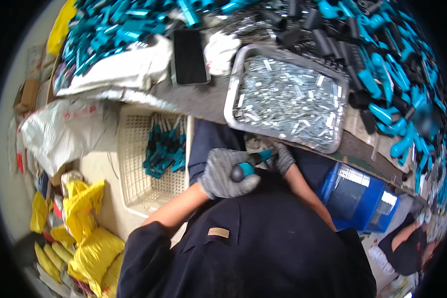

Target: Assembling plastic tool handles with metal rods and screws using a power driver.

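Note:
My left hand (228, 174), in a grey knit glove, is wrapped round a teal-and-black tool handle (242, 172). The handle's rounded black end points toward me, and its teal far part slants up to the right. There my right hand (284, 158), also gloved in grey, is closed at the handle's far end. What its fingers grip is too small and blurred to make out. Both hands are over my lap, just below the table edge. Beyond them a grey tray (229, 99) holds a heap of small shiny metal pieces.
Teal parts (129, 30) pile up at the back left, teal and black ones (382, 74) at the right. A phone (189, 57) lies between white cloths. Left of my legs, a cream basket (134, 164) contains teal-and-black tools. A blue bin (355, 198) stands right; a person (407, 243) sits beyond.

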